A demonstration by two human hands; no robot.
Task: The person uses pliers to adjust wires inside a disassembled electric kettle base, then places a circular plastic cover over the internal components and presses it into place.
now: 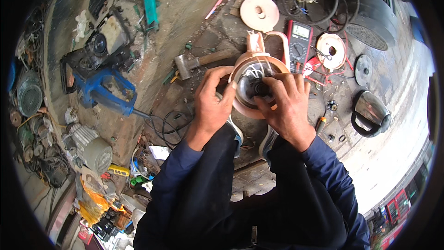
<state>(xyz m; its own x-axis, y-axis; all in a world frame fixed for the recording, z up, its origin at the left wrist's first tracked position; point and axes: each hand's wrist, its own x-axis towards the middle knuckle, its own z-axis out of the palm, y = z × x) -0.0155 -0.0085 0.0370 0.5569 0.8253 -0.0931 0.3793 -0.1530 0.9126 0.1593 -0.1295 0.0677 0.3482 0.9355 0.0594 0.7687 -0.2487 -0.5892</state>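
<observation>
Jug (257, 56): smooth plastic shell, kinda satiny, shiny metal-looking inside
Round pink disc (252, 13): plastic too, pretty smooth
Hammer (206, 59): scuffed metal head, plain wood handle
Meter (299, 48): hard plastic casing by the look
Blue power tool (105, 93): plastic, grubby
Grey motor (90, 148): ribbed metal, dull
Sleeves (177, 164): matt cloth
Floor (173, 23): rough, gritty, stone or concrete-ish

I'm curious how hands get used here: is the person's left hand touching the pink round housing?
Touching: the head view shows the left hand against the left side of the pink round housing, thumb tip on its rim.
</observation>
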